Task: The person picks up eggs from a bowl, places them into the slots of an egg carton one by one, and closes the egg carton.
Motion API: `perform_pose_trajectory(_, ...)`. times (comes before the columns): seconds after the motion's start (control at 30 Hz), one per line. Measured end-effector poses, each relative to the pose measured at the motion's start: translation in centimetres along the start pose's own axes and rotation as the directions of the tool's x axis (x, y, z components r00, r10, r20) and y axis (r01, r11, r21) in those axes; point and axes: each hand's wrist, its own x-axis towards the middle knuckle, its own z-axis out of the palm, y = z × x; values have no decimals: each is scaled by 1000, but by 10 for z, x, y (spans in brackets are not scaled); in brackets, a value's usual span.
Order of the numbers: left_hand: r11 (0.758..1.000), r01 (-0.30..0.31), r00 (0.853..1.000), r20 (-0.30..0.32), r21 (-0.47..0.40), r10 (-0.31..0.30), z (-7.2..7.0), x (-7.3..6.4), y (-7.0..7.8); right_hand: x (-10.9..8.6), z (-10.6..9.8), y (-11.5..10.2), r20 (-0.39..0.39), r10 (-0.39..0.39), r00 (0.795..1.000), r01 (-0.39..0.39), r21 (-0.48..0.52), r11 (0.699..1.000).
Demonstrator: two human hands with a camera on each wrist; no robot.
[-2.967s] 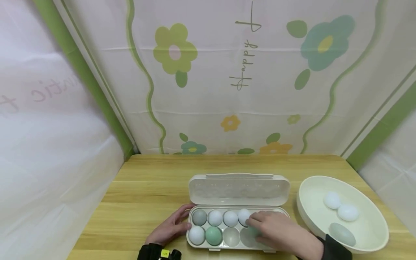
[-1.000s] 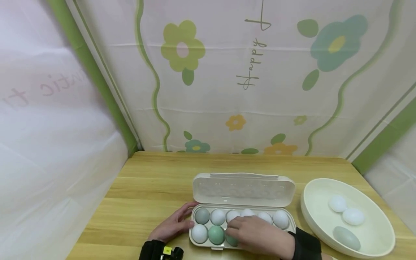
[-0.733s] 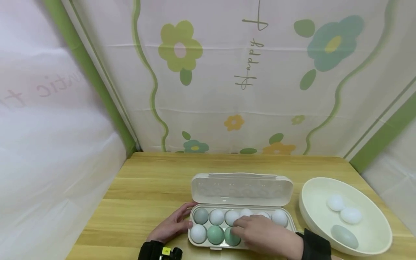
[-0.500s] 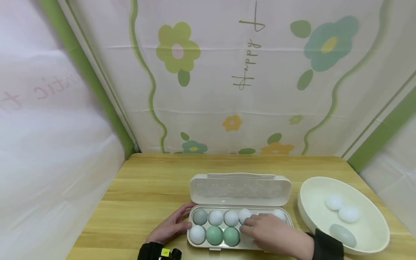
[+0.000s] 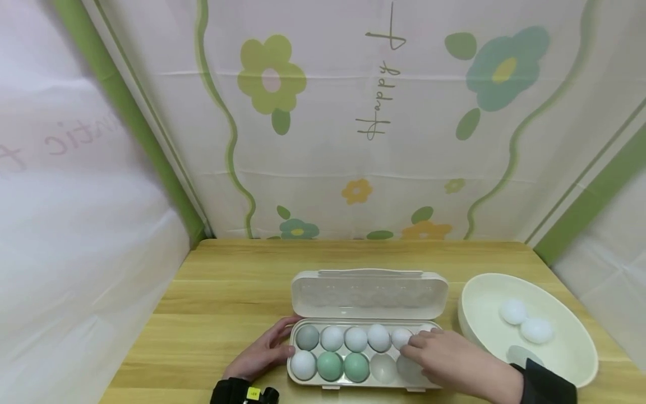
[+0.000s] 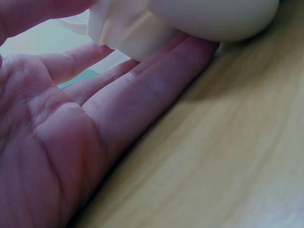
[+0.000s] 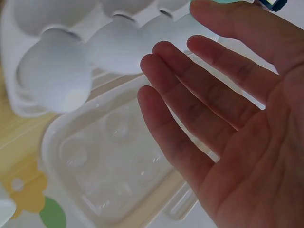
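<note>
My left hand (image 5: 262, 350) holds the left end of a cream egg box (image 5: 362, 384), its lid (image 5: 370, 297) tipped back. In the left wrist view, straight fingers (image 6: 147, 90) reach beneath the box. White eggs and a grey egg (image 5: 307, 337) sit in the back row. A white egg (image 5: 303, 365) and two green eggs (image 5: 356, 367) fill the front row's left cups; the two cups right of them are bare. Over the box's right end hovers my right hand (image 5: 449, 359), covering its corner. The right wrist view shows its fingers (image 7: 190, 109) spread, holding nothing.
At the right stands a cream bowl (image 5: 565, 362) with two white eggs (image 5: 537, 330) and a grey-green egg (image 5: 524, 354) partly hidden behind the right sleeve. Wooden table (image 5: 227, 280) extends left of and behind the box, up to a flower-print curtain (image 5: 313, 134).
My right hand carried a green egg leftward into the third front cup and let go of it. Since then it has moved right toward the bowl. My left hand has stayed at the box.
</note>
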Motion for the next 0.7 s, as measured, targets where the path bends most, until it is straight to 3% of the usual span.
perform_pose_trajectory(0.17, 1000, -2, 1000, 2, -3, 2, 0, 0, 0, -11, -2, 6, -31, 34, 999, -34, -13, 999)
perform_pose_trajectory(0.43, 1000, 2, 1000, 1, -14, -2, 0, -1, -1, -28, -6, 19, -162, 25, 986, -41, -98, 994)
perform_pose_trajectory(0.7, 1000, 2, 1000, 10, -4, -2, -1, 0, 0, -43, -16, 30, -170, 109, 979, -131, -122, 984)
